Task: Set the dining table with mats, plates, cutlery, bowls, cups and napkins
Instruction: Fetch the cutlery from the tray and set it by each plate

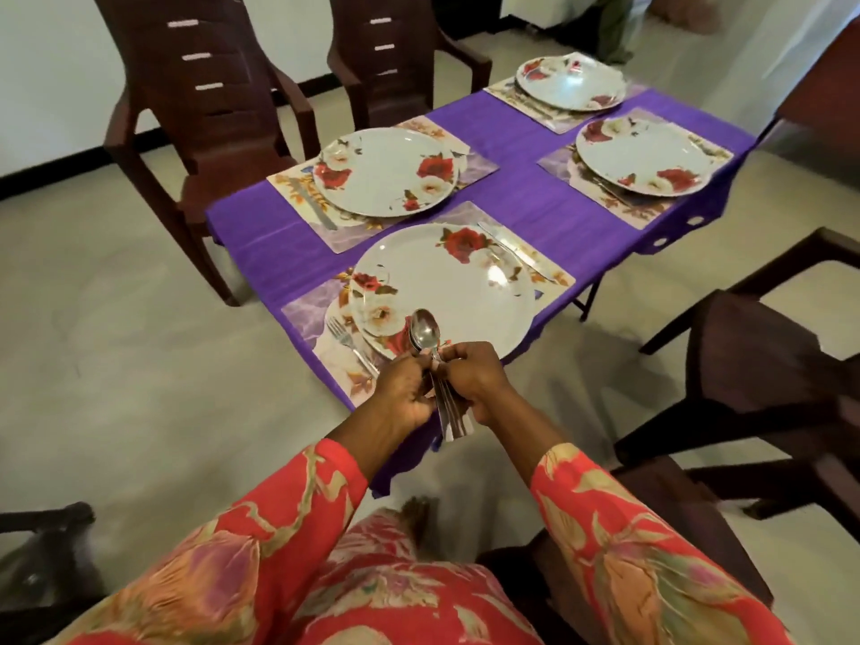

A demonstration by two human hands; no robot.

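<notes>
A bundle of steel spoons (424,331) stands bowl-up over the near edge of the table. My left hand (407,388) grips the handles from the left. My right hand (472,377) pinches the same bundle from the right. Just beyond lies the nearest floral plate (460,284) on its mat (307,314), with a fork (346,339) to its left and a knife (514,251) to its right. Three more floral plates sit on mats: far left (386,172), right (644,155) and far end (570,83). A knife (312,202) lies beside the far left plate.
A purple cloth (521,197) covers the table. Two brown plastic chairs (200,104) (395,53) stand along the far side. Another dark chair (763,365) stands at the right, close to my right arm. Pale floor surrounds the table.
</notes>
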